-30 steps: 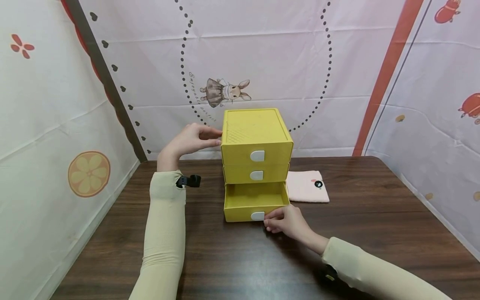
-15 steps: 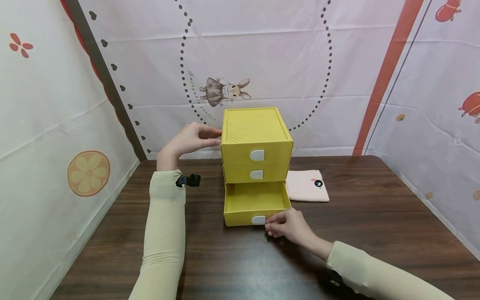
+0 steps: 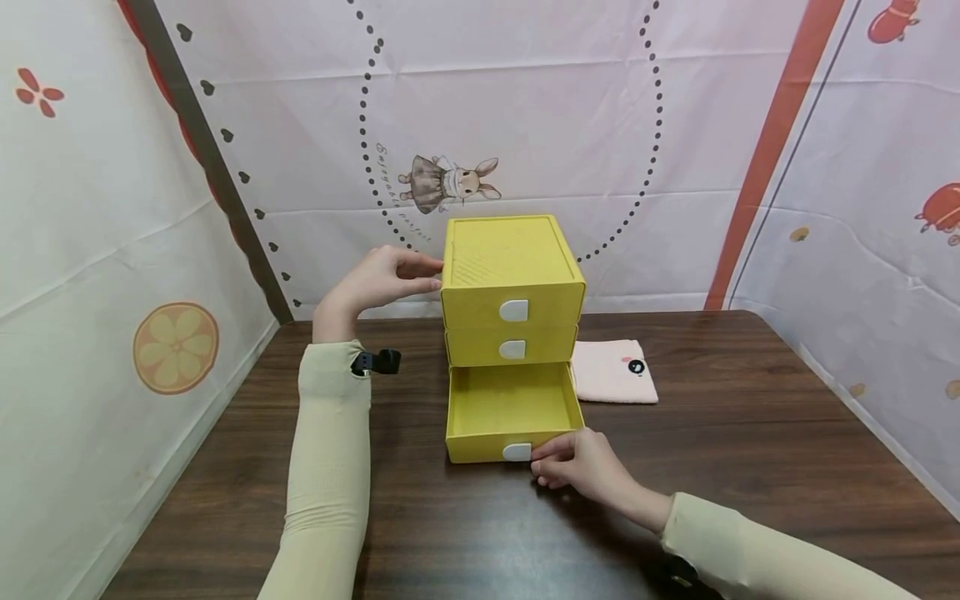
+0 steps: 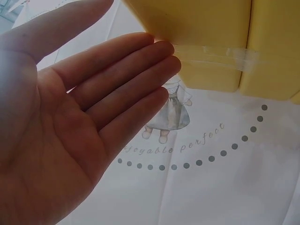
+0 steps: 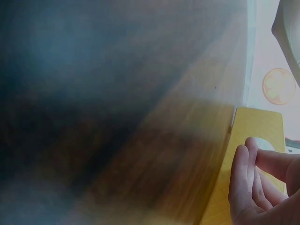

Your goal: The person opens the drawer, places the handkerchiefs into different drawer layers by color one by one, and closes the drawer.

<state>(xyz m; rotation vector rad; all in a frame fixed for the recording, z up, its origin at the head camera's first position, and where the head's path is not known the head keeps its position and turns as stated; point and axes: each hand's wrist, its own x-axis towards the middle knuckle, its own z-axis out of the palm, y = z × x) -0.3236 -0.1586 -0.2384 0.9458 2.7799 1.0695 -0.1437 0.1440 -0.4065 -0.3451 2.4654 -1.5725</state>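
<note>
A yellow drawer cabinet (image 3: 513,250) with three stacked drawers stands on the table in the head view. Its bottom drawer (image 3: 476,451) is pulled out toward me, and no contents show inside. My right hand (image 3: 588,468) pinches the white pull tab (image 3: 515,452) on that drawer's front between thumb and fingers. The right wrist view shows the same pinch, the hand (image 5: 262,187) covering part of the tab. At the cabinet's upper left side, my left hand (image 3: 381,277) rests its fingertips on the wall. Those fingers are straight in the left wrist view, right at the yellow side (image 4: 197,28).
A flat pink cloth (image 3: 611,375) with a round black mark lies just right of the cabinet on the dark wood table (image 3: 420,533). Printed fabric (image 3: 525,125) hangs behind and on both sides. The two upper drawers (image 3: 480,346) are pushed in.
The bottom drawer has slid farther out toward me, with my right hand moving along on its tab. My left hand has stayed against the cabinet's side.
</note>
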